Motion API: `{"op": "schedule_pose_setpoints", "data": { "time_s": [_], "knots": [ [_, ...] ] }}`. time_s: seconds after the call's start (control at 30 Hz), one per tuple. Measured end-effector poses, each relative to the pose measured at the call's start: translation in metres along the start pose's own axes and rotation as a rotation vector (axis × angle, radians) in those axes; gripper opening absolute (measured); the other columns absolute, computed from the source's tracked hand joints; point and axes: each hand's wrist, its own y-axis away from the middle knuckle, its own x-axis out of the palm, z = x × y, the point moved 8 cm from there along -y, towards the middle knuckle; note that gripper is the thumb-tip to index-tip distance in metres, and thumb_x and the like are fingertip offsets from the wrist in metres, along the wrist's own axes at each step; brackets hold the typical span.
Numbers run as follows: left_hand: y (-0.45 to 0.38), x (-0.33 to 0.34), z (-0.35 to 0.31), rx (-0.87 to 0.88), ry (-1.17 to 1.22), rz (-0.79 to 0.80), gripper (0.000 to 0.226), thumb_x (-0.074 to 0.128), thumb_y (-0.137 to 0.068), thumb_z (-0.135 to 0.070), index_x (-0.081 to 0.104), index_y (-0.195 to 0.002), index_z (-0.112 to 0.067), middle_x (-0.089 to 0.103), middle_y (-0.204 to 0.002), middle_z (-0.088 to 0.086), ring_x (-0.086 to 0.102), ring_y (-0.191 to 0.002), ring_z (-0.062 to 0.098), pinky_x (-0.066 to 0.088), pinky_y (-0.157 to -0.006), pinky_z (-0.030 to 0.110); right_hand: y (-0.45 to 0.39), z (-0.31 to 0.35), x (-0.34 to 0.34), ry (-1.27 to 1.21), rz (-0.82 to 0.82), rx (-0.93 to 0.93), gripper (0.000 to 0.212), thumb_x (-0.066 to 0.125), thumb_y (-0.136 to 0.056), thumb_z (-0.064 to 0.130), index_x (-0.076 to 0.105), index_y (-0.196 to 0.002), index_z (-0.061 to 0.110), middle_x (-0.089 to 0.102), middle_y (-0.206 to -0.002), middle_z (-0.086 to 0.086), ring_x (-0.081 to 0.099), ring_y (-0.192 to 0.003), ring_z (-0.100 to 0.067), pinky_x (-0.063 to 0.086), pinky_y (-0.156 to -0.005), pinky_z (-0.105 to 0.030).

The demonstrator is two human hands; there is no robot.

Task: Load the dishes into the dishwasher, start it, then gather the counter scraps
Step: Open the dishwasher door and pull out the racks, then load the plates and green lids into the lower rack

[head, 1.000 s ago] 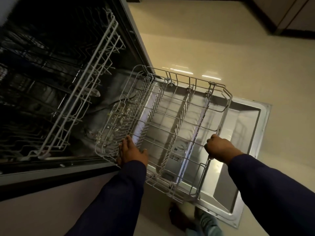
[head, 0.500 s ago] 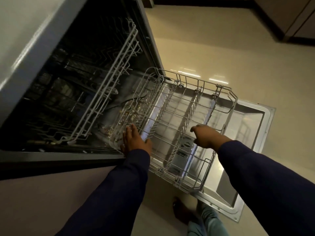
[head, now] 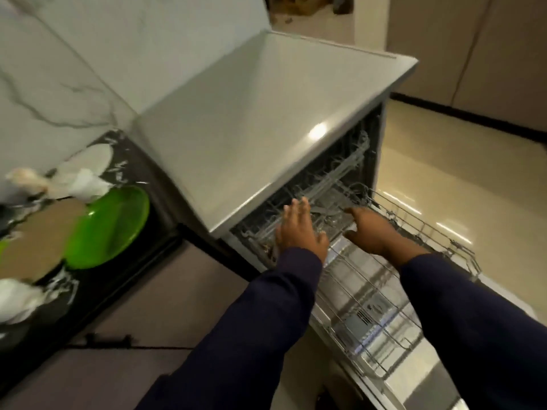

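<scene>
The dishwasher stands open under its grey top, door folded down. Its lower wire rack is pulled out over the door and holds no dishes that I can see. My left hand hovers with straight fingers over the rack's inner left edge, at the mouth of the machine. My right hand reaches in beside it, fingers extended toward the rack wires; nothing is held. A green plate lies on the dark counter to the left, with white plates and crumpled white scraps near it.
A brownish board or plate lies left of the green plate. A marble wall backs the counter. Cream floor spreads to the right of the dishwasher, with cabinets beyond. The picture is blurred by head motion.
My view swung up and left, bringing the counter and dishes into sight. My right hand left the rack's outer rim and moved inward beside my left hand.
</scene>
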Motion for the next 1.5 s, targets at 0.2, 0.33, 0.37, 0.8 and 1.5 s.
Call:
{"op": "schedule_pose_setpoints", "data": {
  "time_s": [0.2, 0.33, 0.37, 0.8, 1.5],
  "knots": [
    [0.02, -0.089, 0.006, 0.043, 0.025, -0.128, 0.072, 0.048, -0.09, -0.031, 0.004, -0.147, -0.024, -0.002, -0.157, -0.003, -0.004, -0.144, 0.016, 0.006, -0.117, 0.043, -0.002, 0.097, -0.069, -0.085, -0.186, -0.129, 0.052, 0.064, -0.084, 0.011, 0.047, -0.132, 0.002, 0.051, -0.133, -0.02, 0.05, -0.12, -0.032, 0.039, -0.098, -0.034],
    [0.022, -0.153, 0.036, -0.019, 0.043, -0.235, 0.071, 0.046, -0.091, -0.029, 0.004, -0.147, -0.024, 0.0, -0.157, -0.004, -0.004, -0.144, 0.015, 0.005, -0.117, 0.043, -0.008, 0.168, -0.088, -0.093, -0.229, -0.233, 0.056, 0.064, -0.085, 0.013, 0.042, -0.136, 0.005, 0.048, -0.135, -0.02, 0.049, -0.121, -0.034, 0.041, -0.097, -0.039],
    [0.025, -0.165, 0.047, -0.044, 0.052, -0.254, 0.071, 0.046, -0.091, -0.029, 0.003, -0.147, -0.024, 0.0, -0.157, -0.004, -0.004, -0.144, 0.015, 0.005, -0.117, 0.043, -0.009, 0.184, -0.087, -0.074, -0.222, -0.253, 0.057, 0.064, -0.086, 0.014, 0.041, -0.137, 0.006, 0.047, -0.136, -0.019, 0.047, -0.123, -0.033, 0.04, -0.099, -0.039],
    [0.095, -0.293, 0.262, -0.287, 0.079, -0.442, 0.076, 0.054, -0.088, -0.03, 0.007, -0.147, -0.021, 0.005, -0.156, 0.002, 0.004, -0.144, 0.022, 0.014, -0.116, 0.047, 0.008, 0.41, 0.029, -0.036, -0.065, -0.466, 0.062, 0.067, -0.082, 0.011, 0.04, -0.137, 0.002, 0.047, -0.136, -0.021, 0.046, -0.124, -0.033, 0.036, -0.099, -0.031],
    [0.11, -0.361, 0.451, -0.381, 0.203, -0.564, 0.07, 0.051, -0.09, -0.023, 0.01, -0.147, -0.016, 0.011, -0.156, 0.005, 0.009, -0.144, 0.019, 0.013, -0.116, 0.031, -0.002, 0.525, 0.146, 0.314, 0.071, -0.441, 0.062, 0.062, -0.083, 0.016, 0.037, -0.139, 0.008, 0.041, -0.14, -0.016, 0.043, -0.127, -0.032, 0.038, -0.104, -0.036]
  ]
}}
